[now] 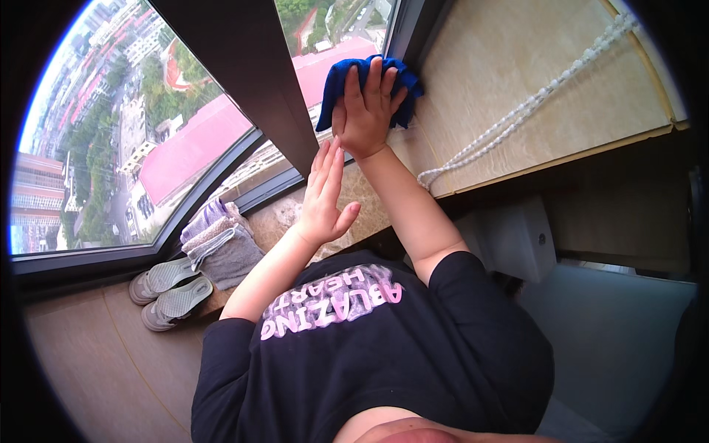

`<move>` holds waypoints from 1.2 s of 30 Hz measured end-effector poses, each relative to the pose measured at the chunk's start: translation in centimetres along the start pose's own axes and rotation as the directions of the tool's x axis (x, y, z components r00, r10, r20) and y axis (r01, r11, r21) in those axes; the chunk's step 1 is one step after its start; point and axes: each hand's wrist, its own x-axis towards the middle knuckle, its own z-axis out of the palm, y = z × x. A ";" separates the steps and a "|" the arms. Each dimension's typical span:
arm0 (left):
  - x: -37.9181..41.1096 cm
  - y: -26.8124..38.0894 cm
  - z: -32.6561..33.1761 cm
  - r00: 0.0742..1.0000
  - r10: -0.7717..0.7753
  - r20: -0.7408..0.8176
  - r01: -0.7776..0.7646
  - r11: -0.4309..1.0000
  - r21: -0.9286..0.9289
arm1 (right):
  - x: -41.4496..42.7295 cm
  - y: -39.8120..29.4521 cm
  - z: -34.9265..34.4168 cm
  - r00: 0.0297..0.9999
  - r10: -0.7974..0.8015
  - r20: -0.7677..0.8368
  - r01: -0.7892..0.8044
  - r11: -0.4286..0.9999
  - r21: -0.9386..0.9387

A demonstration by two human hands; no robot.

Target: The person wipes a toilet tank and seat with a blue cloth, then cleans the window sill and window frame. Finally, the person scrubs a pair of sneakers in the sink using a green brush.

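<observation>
My right hand point(366, 111) lies flat with fingers spread over a blue cloth point(332, 94), pressing it at the lower right corner of a narrow window pane point(307, 72). The cloth is bunched, and its right edge reaches the dark window frame point(415, 33) and the tiled wall beside it. Just below, my left hand point(327, 194) is raised with nothing in it, fingers straight and close together, thumb apart. Its fingertips come up by the heel of my right hand; whether they touch, I cannot tell. A brown marbled stone sill point(363, 196) runs beneath both hands.
Folded towels point(227, 249) sit on the sill at left, beside a pair of grey shoes point(174, 293). An angled window sash point(210, 188) stands above them. A white beaded cord point(498, 124) hangs along the tiled wall point(532, 72). At right is a pale box-shaped fixture point(518, 238).
</observation>
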 end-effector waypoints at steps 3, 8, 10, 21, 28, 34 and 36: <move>-0.3 -0.2 0.4 1.000 -0.003 0.020 0.003 1.000 -0.002 | -3.5 0.6 1.9 0.999 0.014 -0.036 -0.013 1.000 0.023; -2.2 -0.6 0.8 0.997 -0.058 0.047 0.058 0.998 -0.003 | -14.5 1.9 2.7 0.867 0.186 0.462 -0.184 0.982 -0.051; -2.6 -0.4 0.7 0.994 -0.091 0.066 0.091 0.996 -0.005 | -16.9 1.3 2.2 0.787 0.232 0.572 -0.215 0.972 -0.098; -4.9 -0.7 0.5 0.974 -0.187 0.131 0.189 0.982 0.002 | -18.2 -0.9 -0.2 0.678 0.210 0.705 -0.149 0.978 -0.147; -7.5 -2.1 1.0 0.893 -0.420 0.161 0.409 0.908 0.093 | -18.1 -0.3 -2.1 0.684 0.102 0.722 -0.275 0.953 0.126; -8.1 -1.7 -0.2 0.868 -0.484 0.116 0.490 0.871 -0.038 | -14.9 -5.5 -8.1 0.571 0.402 0.716 -0.806 0.438 0.397; -7.8 -0.5 -1.4 0.837 -0.540 0.088 0.546 0.814 -0.201 | -12.9 -6.9 -11.3 0.695 0.320 0.644 -0.695 0.531 0.485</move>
